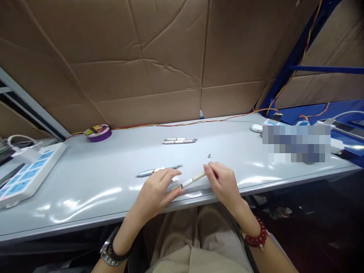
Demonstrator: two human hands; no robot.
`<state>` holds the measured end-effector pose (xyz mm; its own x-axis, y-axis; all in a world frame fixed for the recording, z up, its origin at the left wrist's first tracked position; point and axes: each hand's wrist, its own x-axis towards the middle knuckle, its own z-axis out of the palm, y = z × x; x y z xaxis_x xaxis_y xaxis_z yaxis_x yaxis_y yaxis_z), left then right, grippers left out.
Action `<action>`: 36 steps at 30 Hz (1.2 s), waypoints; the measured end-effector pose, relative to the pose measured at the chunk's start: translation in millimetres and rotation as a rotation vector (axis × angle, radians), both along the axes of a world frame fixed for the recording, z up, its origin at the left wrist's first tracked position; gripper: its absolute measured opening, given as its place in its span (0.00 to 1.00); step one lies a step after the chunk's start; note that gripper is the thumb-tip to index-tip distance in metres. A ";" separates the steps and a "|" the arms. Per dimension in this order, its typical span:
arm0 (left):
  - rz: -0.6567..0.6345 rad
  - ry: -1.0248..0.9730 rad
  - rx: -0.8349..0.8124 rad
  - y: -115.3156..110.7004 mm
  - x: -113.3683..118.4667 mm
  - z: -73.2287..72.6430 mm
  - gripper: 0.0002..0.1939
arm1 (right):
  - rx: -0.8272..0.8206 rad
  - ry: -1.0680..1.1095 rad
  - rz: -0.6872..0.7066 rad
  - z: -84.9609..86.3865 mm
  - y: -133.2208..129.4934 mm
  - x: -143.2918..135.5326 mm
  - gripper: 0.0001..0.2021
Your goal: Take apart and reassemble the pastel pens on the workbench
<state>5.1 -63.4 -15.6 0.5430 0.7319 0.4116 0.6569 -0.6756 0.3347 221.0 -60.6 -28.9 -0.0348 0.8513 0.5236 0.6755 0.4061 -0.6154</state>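
Observation:
A cream and white pen [194, 179] slants just above the front part of the table. My right hand [224, 184] pinches its upper right end between thumb and fingers. Around the lower left end is my left hand [156, 193], its thumb along the barrel and its index finger raised; the other fingertips are hidden. Beyond my left hand lies a light blue pen [146, 173], partly covered by the fingers. A small dark grey piece [209, 156], apparently cone-shaped, rests on the table past my right hand. Two more pens, one pinkish [179, 142] and one whitish [184, 139], lie side by side farther back.
A purple tape roll [99, 133] sits at the back left of the grey table [93, 170]. A white and blue power strip [34, 172] lies at the left. Cables [176, 124] run along the cardboard wall [159, 76]. At the right are a white device [256, 128] and a blurred-out patch.

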 end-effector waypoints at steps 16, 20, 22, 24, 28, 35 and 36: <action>0.066 0.055 -0.203 3.0 -12.5 -0.7 0.14 | -0.076 -0.107 0.518 7.7 9.6 -0.9 0.08; 0.067 0.047 -0.158 4.8 -9.5 -4.1 0.09 | -0.258 -0.119 0.483 8.9 9.7 -0.8 0.11; 0.025 0.071 -0.119 4.1 -7.2 -3.4 0.08 | -0.286 -0.138 0.435 6.7 7.4 -1.5 0.11; -0.017 0.108 -0.051 3.4 -5.5 -4.1 0.08 | -0.287 -0.156 0.393 3.4 4.9 -1.9 0.16; -0.022 0.163 0.054 2.2 -3.3 -8.8 0.10 | -0.279 -0.082 0.323 -2.2 1.8 -1.3 0.16; 0.024 0.135 0.163 3.5 1.7 -7.3 0.08 | -0.275 -0.089 0.305 -5.0 3.1 -1.4 0.16; 0.030 0.127 0.185 4.0 2.4 -6.8 0.08 | -0.278 -0.098 0.305 -5.0 3.1 -1.6 0.15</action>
